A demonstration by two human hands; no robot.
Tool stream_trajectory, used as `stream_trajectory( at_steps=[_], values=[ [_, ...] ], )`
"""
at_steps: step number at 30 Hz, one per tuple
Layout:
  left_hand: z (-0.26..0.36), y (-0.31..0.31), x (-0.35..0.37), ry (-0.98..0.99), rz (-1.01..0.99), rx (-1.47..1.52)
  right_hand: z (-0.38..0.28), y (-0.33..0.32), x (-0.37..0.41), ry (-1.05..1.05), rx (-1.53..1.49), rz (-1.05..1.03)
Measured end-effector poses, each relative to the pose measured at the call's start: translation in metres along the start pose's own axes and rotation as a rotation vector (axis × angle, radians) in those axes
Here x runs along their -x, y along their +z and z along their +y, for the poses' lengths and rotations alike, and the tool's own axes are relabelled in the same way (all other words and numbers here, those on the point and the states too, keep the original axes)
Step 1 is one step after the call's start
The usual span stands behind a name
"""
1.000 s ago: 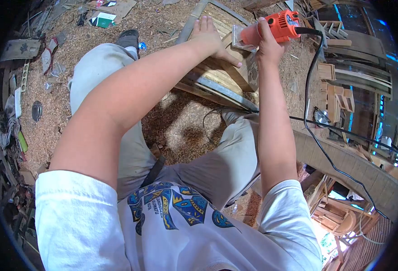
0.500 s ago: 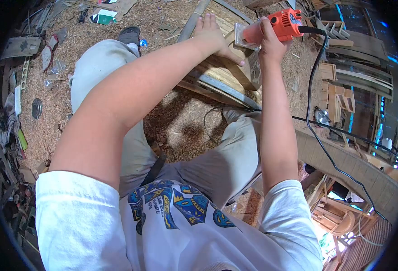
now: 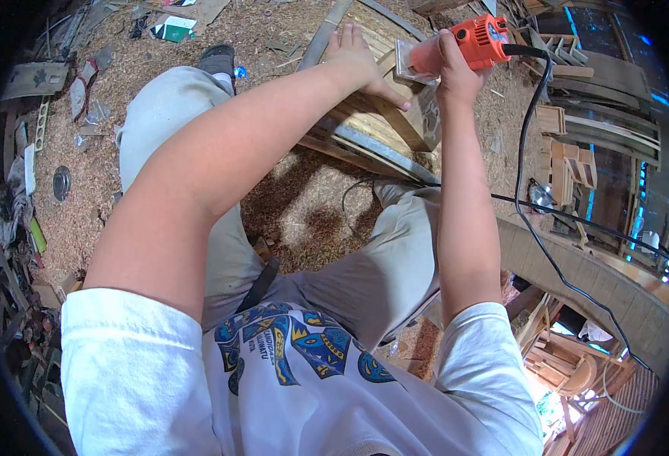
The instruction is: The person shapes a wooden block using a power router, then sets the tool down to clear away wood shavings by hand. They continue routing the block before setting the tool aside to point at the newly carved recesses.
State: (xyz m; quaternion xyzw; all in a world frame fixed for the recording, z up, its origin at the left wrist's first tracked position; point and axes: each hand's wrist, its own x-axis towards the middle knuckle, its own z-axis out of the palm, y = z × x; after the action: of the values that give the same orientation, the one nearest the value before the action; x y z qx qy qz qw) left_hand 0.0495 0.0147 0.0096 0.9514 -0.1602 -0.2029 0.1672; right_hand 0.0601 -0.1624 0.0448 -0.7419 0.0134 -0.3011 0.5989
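My right hand (image 3: 460,80) is wrapped round the body of an orange trim router (image 3: 480,42), which lies tilted on its side. The router's clear base (image 3: 404,61) meets the edge of a wooden workpiece (image 3: 418,129); the bit is hidden from me. With fingers stretched out, my left hand (image 3: 355,64) presses flat on the wood to the left of the router. Beneath it is a low wooden bench (image 3: 334,118) with a grey metal strip (image 3: 380,156) along the near side. A black power cord (image 3: 528,114) runs from the router down the right side.
Wood shavings (image 3: 175,45) cover the ground. Wooden parts (image 3: 574,163) are stacked at the right, near a long board (image 3: 585,266). A round metal piece (image 3: 61,182) lies at the left. My legs straddle the space before the bench, where a second dark cable (image 3: 349,201) curves.
Almost nothing differs. The router and my right hand have shifted very slightly against the wood; my left hand stays in place.
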Motion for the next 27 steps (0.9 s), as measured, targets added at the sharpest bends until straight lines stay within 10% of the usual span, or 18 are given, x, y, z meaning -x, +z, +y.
stream_trajectory(
  at_steps=[27],
  values=[
    [0.001, -0.001, -0.001, -0.034, -0.019, 0.004, -0.002, -0.005, 0.0, 0.011, -0.013, -0.012]
  ],
)
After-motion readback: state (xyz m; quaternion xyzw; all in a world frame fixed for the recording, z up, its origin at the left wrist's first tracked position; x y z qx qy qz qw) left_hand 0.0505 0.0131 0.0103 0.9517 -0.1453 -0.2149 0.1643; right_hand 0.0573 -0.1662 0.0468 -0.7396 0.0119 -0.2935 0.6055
